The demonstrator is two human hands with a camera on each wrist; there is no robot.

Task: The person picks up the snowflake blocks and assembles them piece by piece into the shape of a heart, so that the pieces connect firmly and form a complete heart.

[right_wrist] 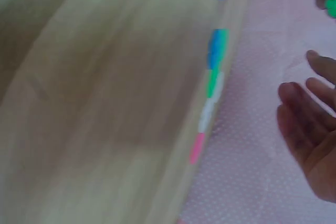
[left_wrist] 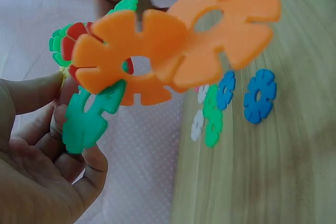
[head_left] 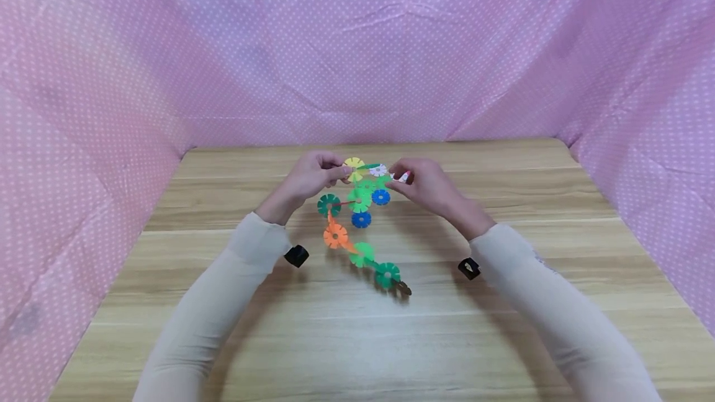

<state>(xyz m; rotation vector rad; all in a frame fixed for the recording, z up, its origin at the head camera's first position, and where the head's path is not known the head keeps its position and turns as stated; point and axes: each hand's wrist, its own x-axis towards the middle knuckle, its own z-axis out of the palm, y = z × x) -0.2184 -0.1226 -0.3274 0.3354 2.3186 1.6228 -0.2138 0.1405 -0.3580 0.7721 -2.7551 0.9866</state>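
Hanging from the left grip [head_left: 313, 175], disc chain [head_left: 329, 239] strings toward the near side, slotted flower-shaped discs in greens and orange, brown end piece [head_left: 406, 290] nearest. Left grip pinches the yellow disc [head_left: 355, 162] at the far end, thumb pressed on it. Likely light; each disc probably stiff thin plastic, smooth, perhaps a little slippery. Weak spots should be the slot joints; a swing or twist could pop one loose. Best hold, I judge: flat rim close to a joint, pinched face to face, other grip steadying the drooping end. Right grip [head_left: 427, 185] released, fingers loosely bent, near a white disc [head_left: 374, 173]. Loose blue discs [head_left: 355, 221] on the bench [head_left: 357, 352]. Beyond: pink dotted cloth [head_left: 357, 54].
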